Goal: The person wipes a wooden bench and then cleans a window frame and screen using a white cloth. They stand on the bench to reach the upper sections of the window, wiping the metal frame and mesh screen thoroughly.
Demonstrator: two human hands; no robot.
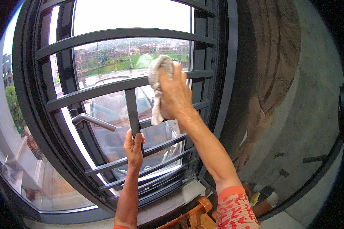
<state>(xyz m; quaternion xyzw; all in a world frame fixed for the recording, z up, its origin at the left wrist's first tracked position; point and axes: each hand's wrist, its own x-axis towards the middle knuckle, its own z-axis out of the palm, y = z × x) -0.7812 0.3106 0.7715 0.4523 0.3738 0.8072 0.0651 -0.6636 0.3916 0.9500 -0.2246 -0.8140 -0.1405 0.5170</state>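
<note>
At the left edge of the frame, a green shrub (13, 105) showed through glass, outside the dark curved window frame (26, 76). Right of this, at left of centre, a grey window handle (94, 121) projected from the sash, its free end angled down and to the right. Just below and right of that end, in the lower centre, my left hand (134, 148) was closed around the lower part of a vertical bar (132, 108), thumb and fingers wrapping it. The bar met a horizontal bar (99, 91) of the grille at its top. In the centre, a pale cloth (155, 74) lay bunched across the line of that horizontal bar, one end hanging down; whether it touched the bar or the glass, I could not tell. My right hand (176, 95) gripped the cloth from the right, fingers pointing upward. At the bottom centre stood a wooden chair (203, 204), partly visible beside my red patterned sleeve (235, 206). Farther right, brown patterned fabric (277, 57) hung in the upper right, next to a grey wall (313, 76).
</note>
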